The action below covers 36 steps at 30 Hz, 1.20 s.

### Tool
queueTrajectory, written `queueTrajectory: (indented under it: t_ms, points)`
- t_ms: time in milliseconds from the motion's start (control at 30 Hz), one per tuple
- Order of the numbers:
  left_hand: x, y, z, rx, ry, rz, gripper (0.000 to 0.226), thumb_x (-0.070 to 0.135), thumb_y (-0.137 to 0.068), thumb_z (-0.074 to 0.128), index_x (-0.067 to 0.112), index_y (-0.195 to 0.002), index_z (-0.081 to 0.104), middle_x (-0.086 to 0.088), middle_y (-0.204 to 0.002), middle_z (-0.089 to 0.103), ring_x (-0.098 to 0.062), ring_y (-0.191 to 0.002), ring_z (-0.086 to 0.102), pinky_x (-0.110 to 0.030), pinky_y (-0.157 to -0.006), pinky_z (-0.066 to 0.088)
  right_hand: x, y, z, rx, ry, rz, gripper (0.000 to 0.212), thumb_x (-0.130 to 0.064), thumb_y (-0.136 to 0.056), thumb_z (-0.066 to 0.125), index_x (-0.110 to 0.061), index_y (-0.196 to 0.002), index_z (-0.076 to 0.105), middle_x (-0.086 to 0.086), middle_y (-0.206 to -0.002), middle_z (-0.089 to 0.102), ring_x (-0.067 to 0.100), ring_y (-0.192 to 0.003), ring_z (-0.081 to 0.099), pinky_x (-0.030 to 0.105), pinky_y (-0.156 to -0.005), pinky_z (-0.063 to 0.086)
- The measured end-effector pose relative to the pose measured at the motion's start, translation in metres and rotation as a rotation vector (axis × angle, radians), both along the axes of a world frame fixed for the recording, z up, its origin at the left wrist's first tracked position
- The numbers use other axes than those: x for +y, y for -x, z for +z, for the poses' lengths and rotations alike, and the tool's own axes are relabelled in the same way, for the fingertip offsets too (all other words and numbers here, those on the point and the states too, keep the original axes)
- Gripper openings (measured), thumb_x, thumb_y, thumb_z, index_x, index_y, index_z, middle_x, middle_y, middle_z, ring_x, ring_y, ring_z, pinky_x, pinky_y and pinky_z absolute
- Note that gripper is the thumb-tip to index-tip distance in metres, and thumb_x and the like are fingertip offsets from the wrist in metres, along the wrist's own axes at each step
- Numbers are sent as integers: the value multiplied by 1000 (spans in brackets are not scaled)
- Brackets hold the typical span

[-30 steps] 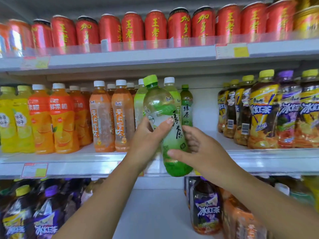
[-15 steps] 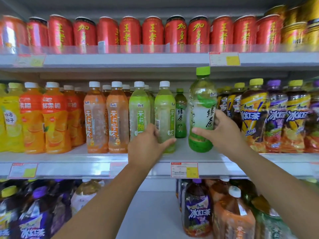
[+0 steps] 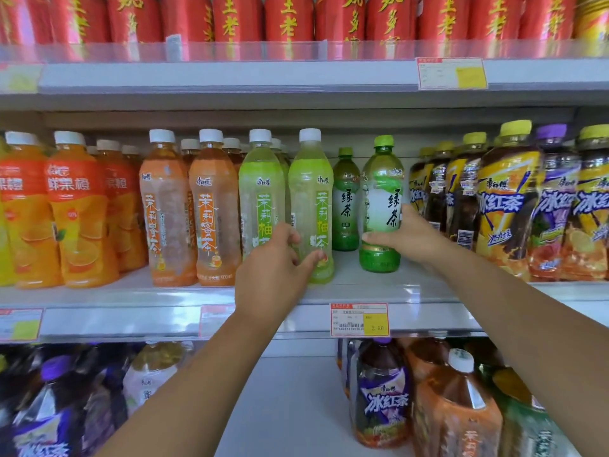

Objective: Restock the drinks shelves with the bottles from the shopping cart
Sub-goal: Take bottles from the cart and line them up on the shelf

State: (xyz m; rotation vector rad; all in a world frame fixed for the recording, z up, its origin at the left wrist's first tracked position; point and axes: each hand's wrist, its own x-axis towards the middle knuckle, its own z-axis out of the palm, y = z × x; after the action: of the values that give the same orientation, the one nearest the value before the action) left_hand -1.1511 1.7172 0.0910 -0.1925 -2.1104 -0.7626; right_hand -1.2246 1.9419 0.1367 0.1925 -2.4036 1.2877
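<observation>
A green tea bottle (image 3: 382, 206) with a green cap stands upright on the middle shelf (image 3: 362, 285), in front of a smaller one of the same kind (image 3: 345, 201). My right hand (image 3: 408, 234) is wrapped around its lower half from the right. My left hand (image 3: 275, 268) hovers loosely curled in front of the base of a pale green, white-capped bottle (image 3: 311, 192). Its thumb lies across that bottle's front, and it holds nothing. The shopping cart is out of view.
Orange and peach bottles (image 3: 214, 209) fill the middle shelf to the left, and dark iced-tea bottles (image 3: 507, 199) stand close on the right. Red cans (image 3: 286, 18) line the upper shelf. Large bottles (image 3: 382, 390) sit on the bottom shelf. A price tag (image 3: 359, 319) hangs on the shelf edge.
The green tea bottle went from both hands at the shelf front to the right and down onto the shelf, held by my right hand alone. My left hand let go and drifted toward the pale green bottle.
</observation>
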Motion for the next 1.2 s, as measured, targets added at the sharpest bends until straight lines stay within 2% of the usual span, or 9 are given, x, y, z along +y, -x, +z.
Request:
queueTrajectory:
  t_ms: [100, 167, 233, 333, 700, 900, 1033, 1133, 1200]
  points:
    - [0, 2, -1, 8, -9, -12, 37, 55, -83, 66, 30, -98, 45, 11, -64, 59, -13, -71, 61, -29, -59, 45, 8, -2, 7, -88, 24, 55, 67, -19, -69, 81, -19, -127, 48, 4, -111, 65, 18, -93, 63, 29, -70, 51]
    - [1, 2, -2, 19, -5, -7, 36, 54, -84, 66, 30, -98, 44, 11, -65, 60, -14, -71, 62, -29, -59, 45, 10, 9, 10, -90, 39, 38, 63, -11, -73, 81, -17, -127, 49, 5, -112, 66, 20, -94, 64, 31, -71, 52]
    - [1, 3, -4, 34, -4, -4, 35, 53, -84, 66, 31, -97, 43, 12, -65, 60, -15, -71, 62, -29, -59, 45, 7, 24, 11, -60, 15, -33, 67, -13, -69, 84, -14, -126, 49, 8, -114, 65, 26, -102, 63, 41, -86, 55]
    - [1, 3, -4, 60, -2, 1, 34, 53, -83, 67, 32, -95, 43, 12, -62, 59, -16, -69, 62, -29, -57, 44, 2, 46, 13, -61, -47, -106, 67, -16, -69, 84, -9, -125, 46, 9, -117, 61, 31, -108, 59, 47, -94, 51]
    - [1, 7, -9, 145, 48, 6, 30, 51, -84, 67, 32, -92, 46, 12, -54, 52, -10, -56, 54, -21, -48, 34, -3, 79, 11, -32, -125, -225, 59, -26, -83, 74, -11, -131, 43, 13, -129, 55, 32, -116, 53, 43, -98, 46]
    - [1, 4, -8, 117, 20, -18, 29, 51, -84, 67, 31, -95, 50, 12, -55, 53, -11, -60, 57, -26, -53, 41, 0, 70, 11, -85, -167, -202, 71, -28, -90, 65, -12, -147, 27, 14, -147, 40, 32, -132, 41, 35, -102, 37]
    - [1, 0, -6, 120, 12, -36, 28, 50, -84, 68, 31, -93, 50, 10, -58, 57, -11, -62, 58, -27, -54, 42, -7, 48, 15, -176, -220, -191, 89, -38, -88, 66, -11, -152, 11, 15, -154, 29, 34, -137, 34, 40, -109, 35]
    - [2, -5, -7, 141, -12, -92, 25, 44, -83, 71, 33, -87, 49, 9, -61, 60, -9, -62, 59, -28, -55, 45, -10, 6, 17, -6, -200, -135, 72, -34, -89, 65, -13, -148, 28, 15, -143, 45, 28, -124, 49, 34, -100, 43]
    - [0, -12, -9, 172, -53, -206, 23, 33, -83, 73, 31, -88, 51, 9, -68, 62, -10, -68, 61, -35, -63, 53, -12, -39, 11, 173, -137, -53, 52, -27, -91, 62, -15, -139, 44, 8, -121, 61, 21, -105, 59, 28, -88, 46]
